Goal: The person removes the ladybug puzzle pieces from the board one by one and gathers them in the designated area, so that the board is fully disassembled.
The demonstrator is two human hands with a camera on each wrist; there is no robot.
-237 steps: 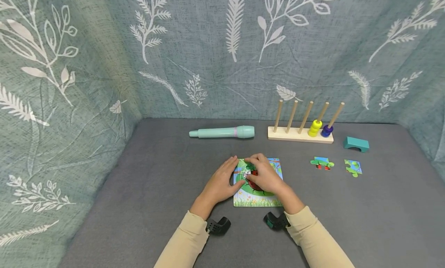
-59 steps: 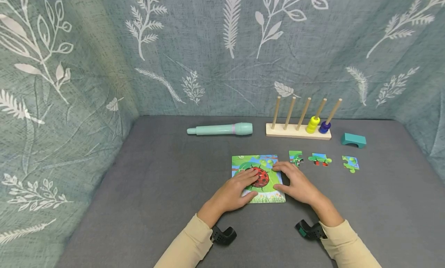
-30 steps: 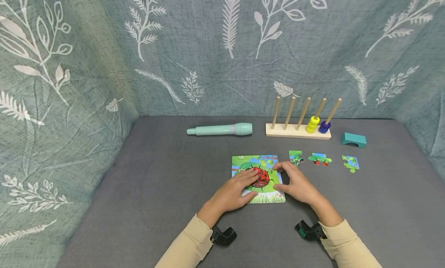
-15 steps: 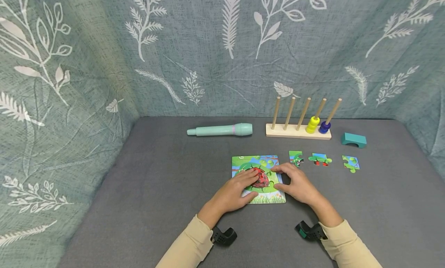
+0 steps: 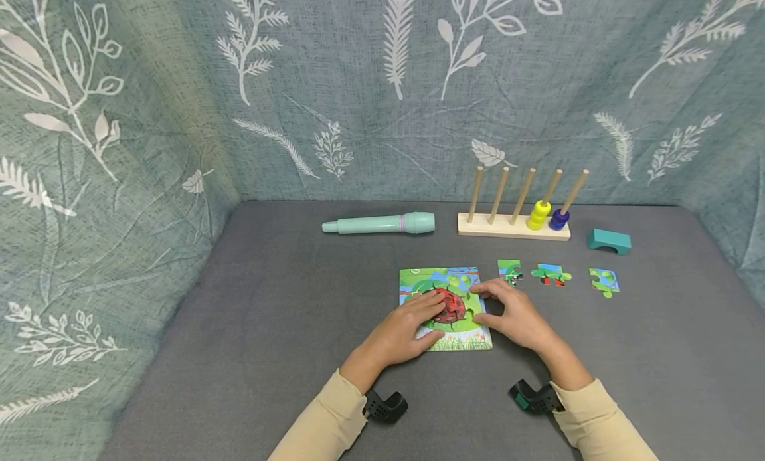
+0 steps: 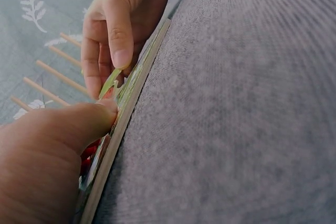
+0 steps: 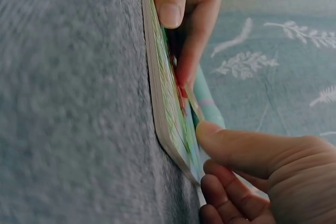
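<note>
A square ladybug jigsaw puzzle (image 5: 460,342) lies in its wooden tray before the person. The left hand (image 5: 394,331) rests on its left part, fingers stretched over the red ladybug. At the right side the right hand (image 5: 518,320) pinches a green puzzle piece (image 6: 109,83) between thumb and fingers. In both wrist views that piece stands tilted up from the puzzle's surface, the left fingertips close beside it. Three loose pieces lie right of the tray: one with green and black (image 5: 509,270), one with red bits (image 5: 552,274) and a blue-green one (image 5: 604,281).
A mint-green microphone-shaped tube (image 5: 379,223) lies behind the puzzle. At back right stands a wooden peg rack (image 5: 508,230) with yellow and blue beads, beside a teal arch block (image 5: 609,241). A patterned curtain (image 5: 358,115) hangs behind the grey table.
Since the oldest frame a third loose piece has come to lie right of the tray, and the right hand has moved to the puzzle's right side. The pinched piece has just tilted up.
</note>
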